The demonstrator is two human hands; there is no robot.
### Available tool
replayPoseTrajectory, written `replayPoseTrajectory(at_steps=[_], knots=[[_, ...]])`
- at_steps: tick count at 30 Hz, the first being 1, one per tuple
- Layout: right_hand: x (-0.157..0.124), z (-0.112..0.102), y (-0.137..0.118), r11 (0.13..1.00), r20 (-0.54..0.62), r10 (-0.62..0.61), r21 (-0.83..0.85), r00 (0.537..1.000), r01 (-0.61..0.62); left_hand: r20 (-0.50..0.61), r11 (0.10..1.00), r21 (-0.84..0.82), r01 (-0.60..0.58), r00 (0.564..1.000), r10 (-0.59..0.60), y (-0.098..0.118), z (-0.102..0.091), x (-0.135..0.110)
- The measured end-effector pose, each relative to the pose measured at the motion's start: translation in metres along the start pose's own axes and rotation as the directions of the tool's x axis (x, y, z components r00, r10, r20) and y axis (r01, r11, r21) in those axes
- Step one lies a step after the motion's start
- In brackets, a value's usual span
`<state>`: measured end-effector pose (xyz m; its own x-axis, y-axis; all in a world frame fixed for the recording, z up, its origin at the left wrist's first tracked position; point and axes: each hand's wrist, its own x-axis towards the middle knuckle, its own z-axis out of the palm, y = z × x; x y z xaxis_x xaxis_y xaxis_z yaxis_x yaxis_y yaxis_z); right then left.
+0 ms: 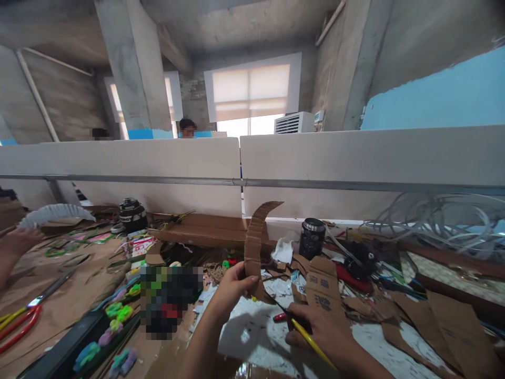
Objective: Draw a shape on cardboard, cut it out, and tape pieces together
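Observation:
My left hand (232, 288) pinches the lower part of a curved, crescent-shaped strip of brown cardboard (254, 237), its pointed tip rising up and to the right. In my right hand (325, 329) is a pair of scissors (310, 339) with a yellow handle. Their dark blades reach the bottom end of the strip; whether the blades are closed cannot be made out. A small red object (280, 318) shows beside the blades. Below both hands lies a white, marked work surface (252, 337).
At left, another person's hand (19, 245) holds a pale ridged arc (59, 215); red-and-yellow scissors (33, 305) lie nearby. A black jar (312, 238), cardboard scraps (445, 326), coiled clear tubing (434, 223) and colourful fuzzy pieces (118, 313) crowd the table. A white partition (355, 155) stands behind.

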<state>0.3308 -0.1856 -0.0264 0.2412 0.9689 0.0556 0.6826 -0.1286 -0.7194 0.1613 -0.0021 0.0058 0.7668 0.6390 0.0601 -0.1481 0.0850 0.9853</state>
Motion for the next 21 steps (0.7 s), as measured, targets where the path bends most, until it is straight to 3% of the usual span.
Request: replayPoseTrajectory(at_steps=[8, 12, 17, 21], knots=[[0.003, 0.003, 0.001, 0.996, -0.076, 0.090, -0.009, 0.993, -0.091, -0.002, 0.999, -0.048, 0.000, 1.000, 0.000, -0.026, -0.006, 0.016], [0.010, 0.005, 0.011, 0.995, -0.117, 0.084, 0.071, 0.990, -0.076, -0.022, 0.999, -0.049, -0.015, 1.000, 0.014, -0.040, -0.009, 0.026], [0.020, 0.003, 0.023, 0.944, -0.258, 0.067, 0.331, 0.964, 0.023, -0.064, 0.998, 0.050, -0.045, 0.997, 0.048, -0.050, -0.006, 0.031], [0.023, -0.010, 0.021, 0.787, -0.380, 0.115, 0.599, 0.918, 0.149, -0.123, 0.965, 0.220, -0.142, 0.978, 0.171, -0.043, 0.003, 0.024]])
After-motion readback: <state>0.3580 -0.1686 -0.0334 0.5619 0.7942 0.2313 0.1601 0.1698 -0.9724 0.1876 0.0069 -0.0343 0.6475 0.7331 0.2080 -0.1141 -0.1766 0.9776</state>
